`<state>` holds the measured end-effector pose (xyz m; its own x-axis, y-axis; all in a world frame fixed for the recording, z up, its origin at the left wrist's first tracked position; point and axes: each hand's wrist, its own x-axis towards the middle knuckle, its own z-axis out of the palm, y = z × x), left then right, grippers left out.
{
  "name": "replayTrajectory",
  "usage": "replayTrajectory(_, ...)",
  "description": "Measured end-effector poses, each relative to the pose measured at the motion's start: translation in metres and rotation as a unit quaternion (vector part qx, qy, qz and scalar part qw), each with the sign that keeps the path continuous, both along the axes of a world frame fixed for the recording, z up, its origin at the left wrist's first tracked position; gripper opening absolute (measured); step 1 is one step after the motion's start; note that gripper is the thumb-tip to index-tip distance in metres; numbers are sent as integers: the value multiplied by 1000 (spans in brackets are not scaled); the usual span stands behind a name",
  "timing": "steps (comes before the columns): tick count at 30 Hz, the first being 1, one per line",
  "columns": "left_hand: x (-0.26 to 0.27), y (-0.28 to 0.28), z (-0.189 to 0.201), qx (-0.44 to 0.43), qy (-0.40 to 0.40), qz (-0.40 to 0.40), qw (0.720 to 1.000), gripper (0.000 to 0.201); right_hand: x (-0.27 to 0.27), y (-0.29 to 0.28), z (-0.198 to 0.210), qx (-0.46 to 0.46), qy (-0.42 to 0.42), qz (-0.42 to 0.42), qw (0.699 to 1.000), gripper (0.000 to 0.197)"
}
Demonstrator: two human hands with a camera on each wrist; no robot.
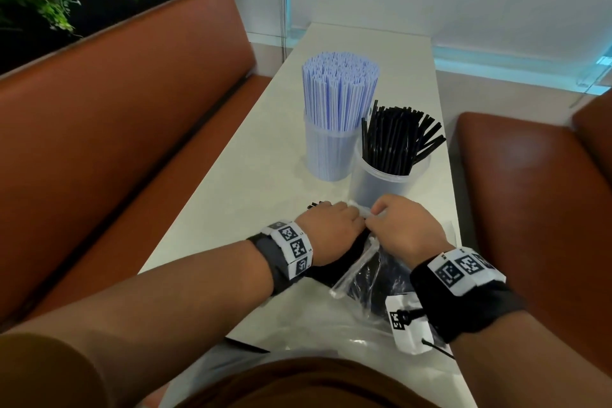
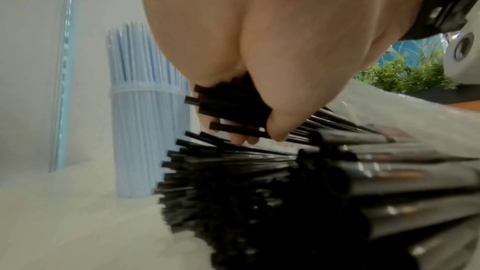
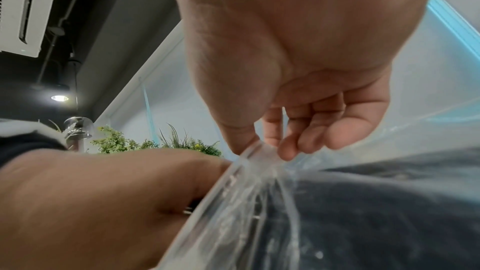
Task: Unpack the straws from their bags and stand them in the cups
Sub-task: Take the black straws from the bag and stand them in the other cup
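My left hand (image 1: 331, 228) grips a bunch of black straws (image 2: 233, 110) that stick out of a clear plastic bag (image 1: 361, 272) lying on the table. More black straws (image 2: 259, 182) lie fanned out below the hand. My right hand (image 1: 404, 228) pinches the bag's clear rim (image 3: 254, 157) between thumb and fingers, right beside the left hand. Behind them stand two clear cups: the left cup (image 1: 326, 152) is packed with blue-and-white straws (image 1: 339, 89), the right cup (image 1: 384, 185) holds black straws (image 1: 397, 139) leaning right.
The white table (image 1: 265, 156) is narrow, with brown benches on the left (image 1: 116, 109) and right (image 1: 530, 192). Another clear plastic bag (image 1: 318, 338) lies at the near edge by my body. A white wall closes the far end.
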<state>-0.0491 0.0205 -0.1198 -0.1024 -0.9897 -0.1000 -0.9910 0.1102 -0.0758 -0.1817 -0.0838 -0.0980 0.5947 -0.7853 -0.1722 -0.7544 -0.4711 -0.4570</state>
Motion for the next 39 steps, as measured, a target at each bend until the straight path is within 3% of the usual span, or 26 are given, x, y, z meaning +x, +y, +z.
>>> replayTrajectory(4, 38, 18, 9, -13, -22, 14, 1000, 27, 0, -4, -3, -3, -18, -5, 1000, 12)
replayTrajectory(9, 100, 55, 15, -14, -40, 61, 997, 40, -3, -5, -12, 8, -38, 2, 999, 18)
replayTrajectory(11, 121, 68, 16, -17, -13, 97, 995, 37, -1, -5, -15, -6, -47, 2, 999, 19)
replayTrajectory(13, 134, 77, 16, -26, 34, 135, 990, 33, 2, -1, -13, -48, -132, 9, 990, 33)
replayTrajectory(15, 136, 81, 15, -59, 84, 155, 983, 29, 9, 11, 1, -49, -277, -14, 959, 34)
replayTrajectory(17, 126, 79, 15, -104, 134, 147, 975, 27, 19, 21, 14, 17, -406, -42, 913, 32)
replayTrajectory(19, 106, 72, 17, -134, 171, 127, 968, 27, 30, 24, 22, 116, -449, -54, 884, 34)
replayTrajectory(20, 97, 66, 19, -141, 180, 120, 966, 27, 35, 23, 26, 136, -442, -57, 885, 32)
replayTrajectory(22, 83, 56, 22, -150, 184, 123, 964, 26, 41, 22, 32, 105, -470, -78, 873, 17)
replayTrajectory(23, 79, 52, 25, -155, 181, 130, 962, 26, 41, 20, 34, 94, -516, -93, 846, 5)
replayTrajectory(25, 72, 44, 30, -167, 177, 143, 959, 25, 39, 15, 34, 84, -589, -118, 795, 33)
replayTrajectory(27, 62, 36, 36, -180, 170, 143, 958, 27, 39, 12, 33, 78, -558, -106, 819, 34)
replayTrajectory(29, 50, 27, 40, -184, 151, 134, 962, 30, 42, 14, 33, 106, -453, -52, 884, 7)
replayTrajectory(30, 44, 24, 41, -182, 149, 131, 963, 30, 42, 15, 32, 120, -418, -40, 900, 8)
replayTrajectory(32, 37, 18, 42, -180, 155, 126, 963, 29, 41, 16, 31, 106, -418, -48, 901, 19)
replayTrajectory(35, 40, 15, 45, -185, 173, 139, 957, 20, 39, 18, 36, 140, -487, -82, 858, 20)
replayTrajectory(37, 48, 14, 53, -215, 281, 189, 916, 10, 38, 16, 41, 230, -541, -135, 797, 33)
replayTrajectory(38, 52, 13, 59, -247, 385, 217, 862, 7, 37, 13, 42, 274, -552, -163, 770, 41)
replayTrajectory(39, 54, 12, 68, -287, 502, 233, 782, 5, 37, 12, 43, 316, -553, -187, 748, 46)
